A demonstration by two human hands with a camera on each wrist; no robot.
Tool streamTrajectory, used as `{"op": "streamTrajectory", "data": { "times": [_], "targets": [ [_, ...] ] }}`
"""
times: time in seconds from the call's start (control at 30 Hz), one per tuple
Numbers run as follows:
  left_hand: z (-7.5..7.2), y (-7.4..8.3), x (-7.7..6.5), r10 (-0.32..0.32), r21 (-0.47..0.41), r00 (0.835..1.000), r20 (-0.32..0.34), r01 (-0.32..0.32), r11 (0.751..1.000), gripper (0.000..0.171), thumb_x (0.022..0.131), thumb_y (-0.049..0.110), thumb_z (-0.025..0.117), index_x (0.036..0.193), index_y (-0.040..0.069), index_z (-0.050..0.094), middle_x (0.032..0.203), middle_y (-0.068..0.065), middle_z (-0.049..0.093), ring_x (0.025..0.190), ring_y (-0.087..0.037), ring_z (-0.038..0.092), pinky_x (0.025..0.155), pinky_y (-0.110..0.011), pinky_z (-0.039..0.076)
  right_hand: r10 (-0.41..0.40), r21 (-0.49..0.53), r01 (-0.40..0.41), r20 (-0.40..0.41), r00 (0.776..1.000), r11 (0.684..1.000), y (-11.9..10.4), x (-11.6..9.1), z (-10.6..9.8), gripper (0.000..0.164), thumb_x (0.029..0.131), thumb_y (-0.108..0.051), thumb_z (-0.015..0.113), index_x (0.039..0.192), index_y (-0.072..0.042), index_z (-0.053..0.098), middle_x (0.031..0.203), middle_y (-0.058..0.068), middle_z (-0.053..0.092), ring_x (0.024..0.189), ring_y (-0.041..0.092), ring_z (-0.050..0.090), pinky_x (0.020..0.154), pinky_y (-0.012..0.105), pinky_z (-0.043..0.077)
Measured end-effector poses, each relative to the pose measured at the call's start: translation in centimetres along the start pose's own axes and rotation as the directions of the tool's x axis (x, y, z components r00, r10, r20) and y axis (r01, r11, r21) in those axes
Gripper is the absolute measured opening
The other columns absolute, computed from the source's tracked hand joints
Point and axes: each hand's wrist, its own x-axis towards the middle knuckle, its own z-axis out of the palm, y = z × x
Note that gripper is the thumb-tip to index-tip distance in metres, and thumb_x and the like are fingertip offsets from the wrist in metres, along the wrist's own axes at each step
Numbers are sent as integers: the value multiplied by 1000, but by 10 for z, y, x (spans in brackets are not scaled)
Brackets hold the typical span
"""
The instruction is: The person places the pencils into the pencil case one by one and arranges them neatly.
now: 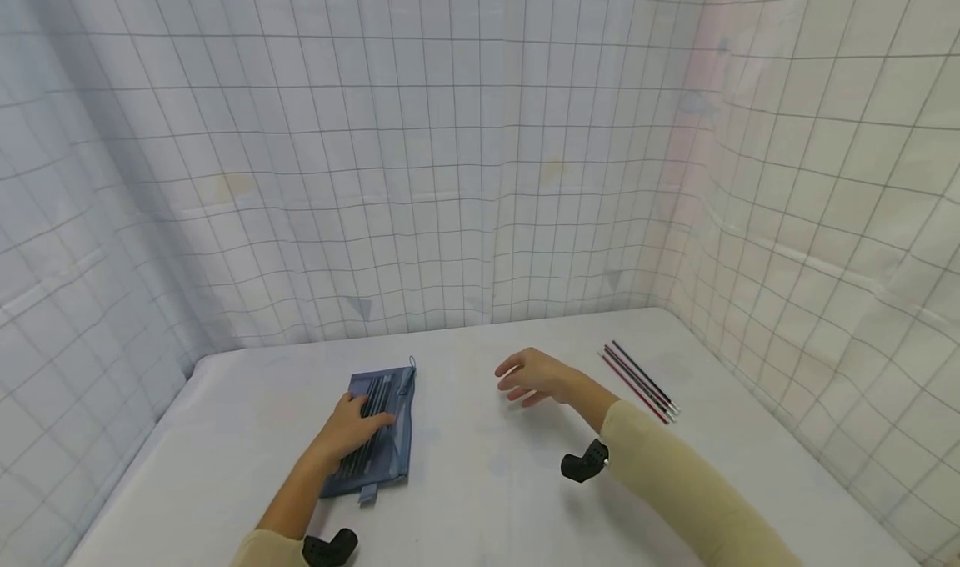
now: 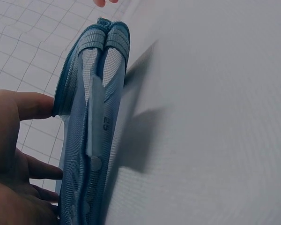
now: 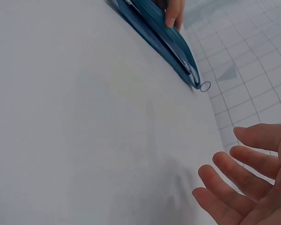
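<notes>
A blue mesh zip pencil pouch (image 1: 405, 434) lies flat on the table at left centre, with several dark pencils showing through its mesh. My left hand (image 1: 348, 429) rests on its upper face, thumb spread to the right. In the left wrist view the pouch (image 2: 96, 136) appears end-on, and the left thumb and fingers (image 2: 37, 105) touch the same side of it. My right hand (image 1: 534, 375) hovers over the table between the pouch and several loose pencils (image 1: 641, 382), holding nothing. Its fingers are slightly bent and spread in the right wrist view.
A white cloth covers the table (image 1: 465, 500). White gridded curtains (image 1: 480, 158) hang behind and on both sides. Dark wrist cameras (image 1: 585, 461) sit on both arms. The loose pencils lie slanted near the right edge.
</notes>
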Motion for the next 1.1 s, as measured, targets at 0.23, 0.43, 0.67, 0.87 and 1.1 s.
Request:
{"op": "streamTrajectory", "data": {
  "times": [0.23,0.43,0.67,0.87,1.1],
  "targets": [
    [-1,0,-2,8,17,1000,3,-9,1000,84,100,35,63,150,-22,27,157,-47,5,143,-66,11,111,-75,23,-23,-11,23,-49,999,1000,16,-6,-18,41,95,-14,74,133,1,66,117,8,72,98,25,72,81,42,60],
    [-1,-1,0,6,11,1000,-4,-6,1000,84,100,34,63,150,-22,26,158,-46,5,143,-66,10,111,-75,21,0,-3,-1,-95,995,1000,27,-13,-35,40,96,-13,73,133,1,65,120,9,71,99,25,72,82,43,60],
    [-1,-1,-1,3,0,1000,1,-3,1000,84,100,34,63,151,-21,25,158,-46,3,144,-66,9,112,-75,20,14,-19,-17,-143,990,1000,40,-24,-57,40,97,-13,72,134,2,64,124,12,69,101,27,71,84,43,60],
    [0,0,-2,2,-5,1000,2,-2,1000,84,100,34,63,151,-21,26,159,-46,4,144,-65,9,113,-74,20,39,-19,-43,-190,981,999,54,-36,-78,42,98,-13,72,135,3,62,128,17,67,104,28,71,86,43,60],
    [0,0,-2,7,2,1000,-2,-7,1000,83,100,33,63,150,-22,26,158,-46,5,143,-66,10,112,-75,20,32,-74,-49,-209,977,996,65,-46,-97,42,100,-13,68,137,6,60,128,20,66,107,31,69,89,46,58]
  ]
}}
